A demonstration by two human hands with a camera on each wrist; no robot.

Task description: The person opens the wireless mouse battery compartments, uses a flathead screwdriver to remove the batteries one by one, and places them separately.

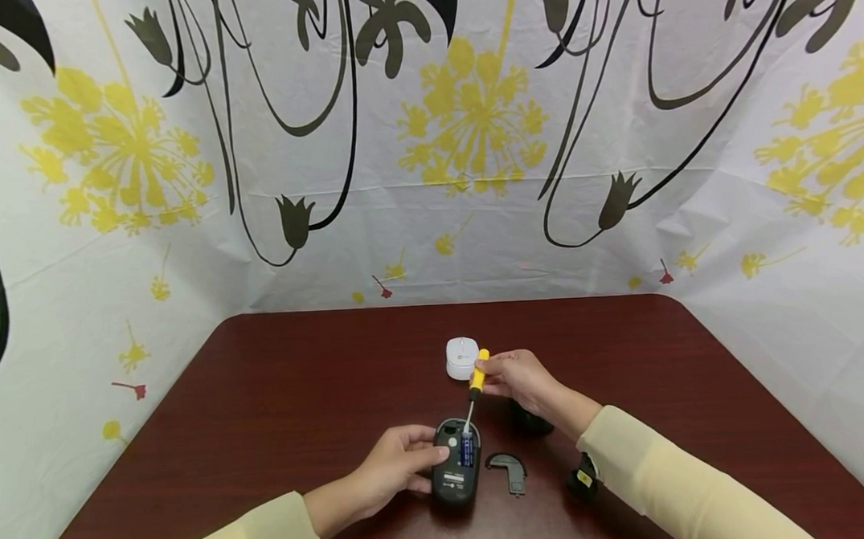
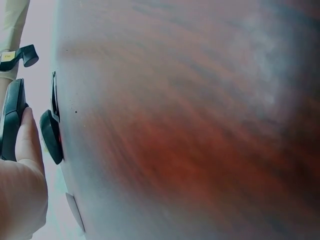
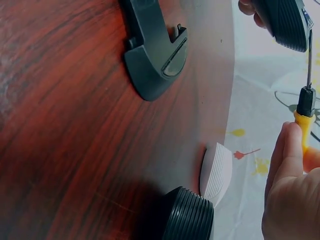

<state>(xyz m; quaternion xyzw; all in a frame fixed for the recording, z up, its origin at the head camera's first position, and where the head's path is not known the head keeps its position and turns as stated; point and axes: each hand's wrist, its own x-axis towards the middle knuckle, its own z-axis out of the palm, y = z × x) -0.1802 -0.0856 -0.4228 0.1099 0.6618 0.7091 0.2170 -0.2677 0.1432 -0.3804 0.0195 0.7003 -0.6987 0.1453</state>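
Note:
My left hand point(image 1: 397, 462) grips a black computer mouse point(image 1: 454, 490) from its left side, thumb on its upturned underside. The mouse's battery compartment is uncovered, with a blue battery point(image 1: 467, 451) lying in it. In my right hand point(image 1: 525, 383) a screwdriver point(image 1: 480, 372) with a yellow and black handle is pinched, its shaft slanting down. The tip meets the upper end of the battery slot; exact contact is too small to tell. Beside the mouse lies a dark curved battery cover point(image 1: 511, 469), seen closer in the right wrist view point(image 3: 155, 55).
A white rounded device point(image 1: 462, 357) stands behind the screwdriver handle. Partly hidden under my right hand is a black ridged object point(image 1: 531, 420), also in the right wrist view point(image 3: 187, 217). Everything is on a dark reddish wooden table point(image 1: 321, 371), with patterned white cloth point(image 1: 373, 248) around it.

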